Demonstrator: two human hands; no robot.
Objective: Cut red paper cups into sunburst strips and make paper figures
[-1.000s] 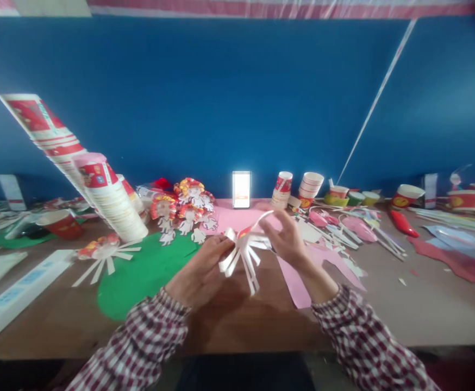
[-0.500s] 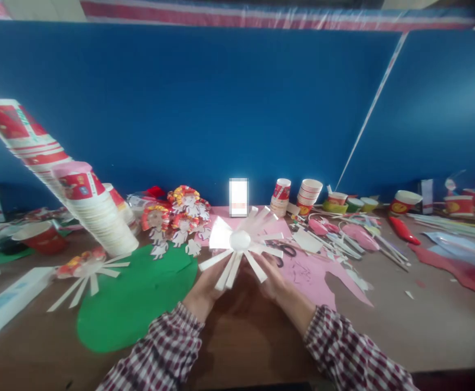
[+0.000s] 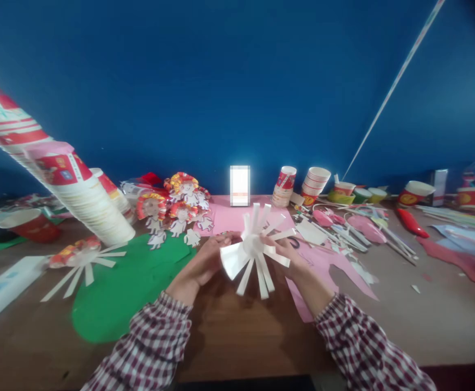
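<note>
Both hands hold up a paper cup cut into splayed white strips [image 3: 254,251], its white inside turned toward me, above the brown table [image 3: 237,331]. My left hand [image 3: 202,263] grips the cup's left side where a wider flap hangs. My right hand [image 3: 292,255] pinches the strips on its right side. Both wrists wear red-and-white checked sleeves.
A green paper disc [image 3: 127,293] and another strip-cut cup [image 3: 80,260] lie at the left. Tall leaning stacks of red-and-white cups [image 3: 70,190] stand behind them. Pink paper [image 3: 323,266], paper doll cut-outs [image 3: 178,209], small cup stacks [image 3: 300,187] and scraps fill the back and right.
The cup was side-on a second ago, then turned so its inside faces me. It has since been lifted slightly and rotated, and the view has tilted a little.
</note>
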